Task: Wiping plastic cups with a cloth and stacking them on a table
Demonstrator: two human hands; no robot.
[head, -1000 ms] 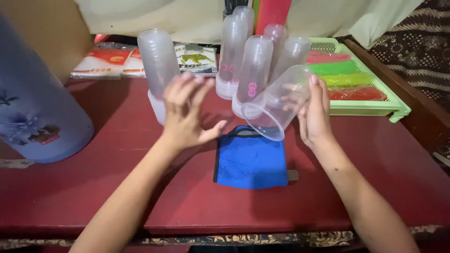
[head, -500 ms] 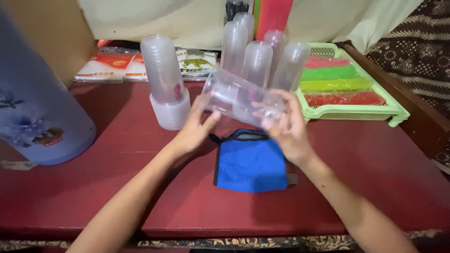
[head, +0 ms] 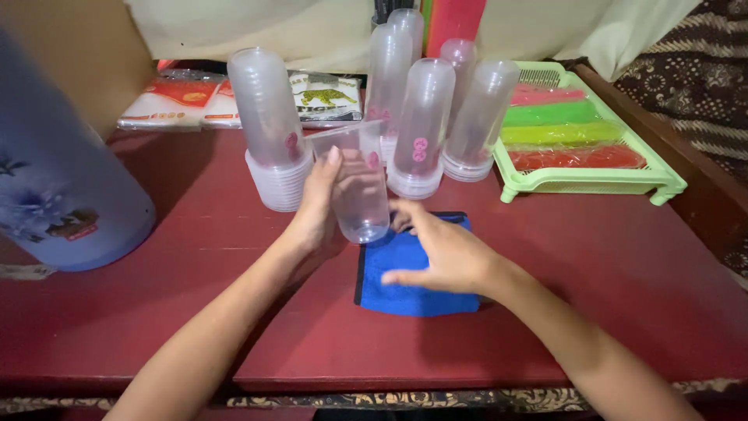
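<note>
Holding the clear plastic cup (head: 354, 183) upright in your left hand (head: 319, 206), fingers wrapped round its side, you keep it just above the blue cloth (head: 413, 269) on the red bench (head: 195, 312). Your right hand (head: 444, 253) lies open and flat on the cloth, likely pinning it. Half a second ago both hands held the cup sideways, higher over the cloth.

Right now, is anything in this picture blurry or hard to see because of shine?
Head view: mostly sharp; the clear cup in the left hand looks see-through and faint, the right hand on the blue cloth casts a soft shadow, and the picture bends at the edges.
</note>
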